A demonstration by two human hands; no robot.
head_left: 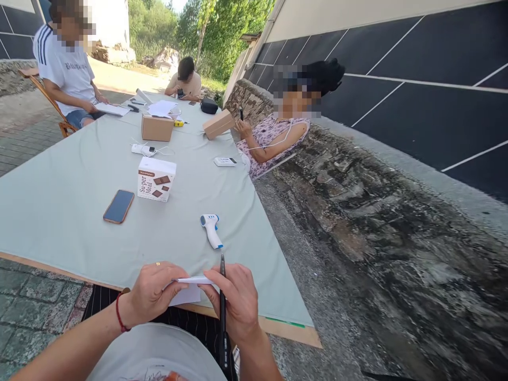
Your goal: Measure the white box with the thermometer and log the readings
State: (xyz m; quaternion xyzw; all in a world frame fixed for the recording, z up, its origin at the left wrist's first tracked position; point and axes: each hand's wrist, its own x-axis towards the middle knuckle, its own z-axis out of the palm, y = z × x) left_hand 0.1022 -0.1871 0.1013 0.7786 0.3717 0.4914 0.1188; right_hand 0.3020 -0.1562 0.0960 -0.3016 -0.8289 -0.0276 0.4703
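Note:
Between the fingertips of both hands, close to the table's near edge, is a thin white strip (195, 280) that looks like folded paper. My left hand (153, 293) pinches one end of it, with a red cord around the wrist. The other end is pinched by my right hand (237, 299), which also has a black pen (223, 317) lodged between its fingers, tip pointing away from me. Under the strip lies a white sheet of paper (186, 296). A white and blue infrared thermometer (211, 231) rests just beyond my right hand.
On the cloth-covered table (71, 211) lie a phone (119, 206), a white Super Meal box (156, 180), a brown carton (157, 128) and small white devices. One person (69, 74) sits left, another (186, 82) at the far end, a third (273, 127) on the right holding a dark object.

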